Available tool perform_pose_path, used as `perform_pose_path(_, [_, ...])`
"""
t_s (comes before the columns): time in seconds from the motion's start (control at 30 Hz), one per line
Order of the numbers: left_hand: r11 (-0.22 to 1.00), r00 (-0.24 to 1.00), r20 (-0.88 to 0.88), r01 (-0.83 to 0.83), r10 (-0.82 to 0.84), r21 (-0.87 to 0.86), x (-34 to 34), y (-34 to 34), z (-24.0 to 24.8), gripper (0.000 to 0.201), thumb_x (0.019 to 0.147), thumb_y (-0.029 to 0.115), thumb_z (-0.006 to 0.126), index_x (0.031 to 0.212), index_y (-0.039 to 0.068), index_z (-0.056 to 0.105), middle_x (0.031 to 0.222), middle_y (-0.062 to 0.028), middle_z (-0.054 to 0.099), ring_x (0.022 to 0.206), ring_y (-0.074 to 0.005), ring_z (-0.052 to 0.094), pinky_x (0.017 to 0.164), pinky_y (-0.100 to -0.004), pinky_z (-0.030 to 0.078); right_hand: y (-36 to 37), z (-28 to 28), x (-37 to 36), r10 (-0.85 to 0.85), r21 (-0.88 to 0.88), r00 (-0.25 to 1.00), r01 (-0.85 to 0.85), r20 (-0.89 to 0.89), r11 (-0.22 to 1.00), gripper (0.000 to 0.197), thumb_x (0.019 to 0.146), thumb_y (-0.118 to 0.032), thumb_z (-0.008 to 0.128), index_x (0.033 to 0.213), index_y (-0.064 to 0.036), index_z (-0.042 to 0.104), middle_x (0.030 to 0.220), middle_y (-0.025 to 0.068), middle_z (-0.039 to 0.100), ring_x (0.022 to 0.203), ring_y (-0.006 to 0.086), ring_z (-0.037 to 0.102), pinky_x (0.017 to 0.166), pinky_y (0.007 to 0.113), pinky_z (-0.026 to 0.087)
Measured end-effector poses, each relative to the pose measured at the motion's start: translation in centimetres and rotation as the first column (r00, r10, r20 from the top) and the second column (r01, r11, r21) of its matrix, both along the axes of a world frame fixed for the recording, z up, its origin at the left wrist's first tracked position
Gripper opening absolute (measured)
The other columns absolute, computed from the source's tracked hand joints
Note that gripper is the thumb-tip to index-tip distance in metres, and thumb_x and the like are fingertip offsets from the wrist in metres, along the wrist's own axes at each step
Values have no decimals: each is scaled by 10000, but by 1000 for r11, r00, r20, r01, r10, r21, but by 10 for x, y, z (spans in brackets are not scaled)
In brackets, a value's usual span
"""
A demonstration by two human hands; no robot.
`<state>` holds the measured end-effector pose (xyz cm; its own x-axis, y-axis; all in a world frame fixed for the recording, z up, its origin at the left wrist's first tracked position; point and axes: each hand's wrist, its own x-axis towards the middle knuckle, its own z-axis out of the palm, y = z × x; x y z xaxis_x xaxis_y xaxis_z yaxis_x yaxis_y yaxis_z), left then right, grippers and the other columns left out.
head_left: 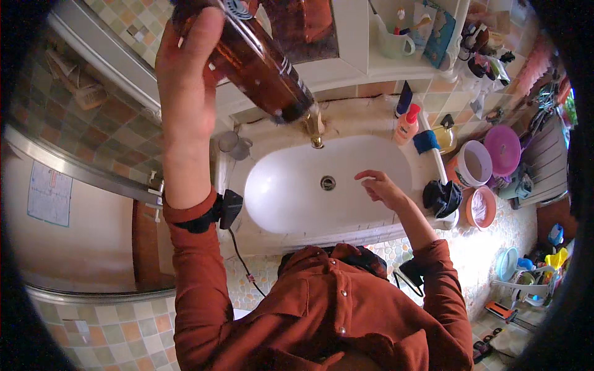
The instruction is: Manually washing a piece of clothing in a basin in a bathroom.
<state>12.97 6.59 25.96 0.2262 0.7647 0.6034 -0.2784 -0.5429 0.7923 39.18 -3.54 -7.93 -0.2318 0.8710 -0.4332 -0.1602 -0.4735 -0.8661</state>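
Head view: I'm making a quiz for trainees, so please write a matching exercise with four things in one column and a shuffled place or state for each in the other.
Things
1. Brown translucent bottle
2. Bare right hand
3. Gold-coloured metal tap
4. Round metal drain

Places and states
A. At the far edge of the white oval sink
B. Set in the sink's floor
C. Gripped by the left hand
D. Over the sink, holding nothing

Pairs: 1-C, 2-D, 3-A, 4-B

Bottle (263, 68) in left fingers (206, 28), right fingers (371, 175) over sink (288, 204), faucet (315, 131) behind sink
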Motion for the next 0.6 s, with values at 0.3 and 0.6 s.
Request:
perform_pose_path(0.3, [989,991,6,-137,137,46,14,5,-11,476,754,215,763,1138,50,535,1052,-27,603,933,-99,574,817,-243,463,-3,-13,3,-6,53,998,3,67,999,220,865,-119,521,1065,-70,600,575,-55,365,482,67,334,430,227,283])
perform_pose_path(0.6, [979,959,-244,103,-145,-176,10,-15,-132,639,687,238,815,1196,36,487,1097,-94,587,1024,-184,573,919,-339,448,-20,-27,10,-59,166,970,20,238,986,251,818,-84,497,1045,-51,599,630,7,496,547,114,487,469,265,391])
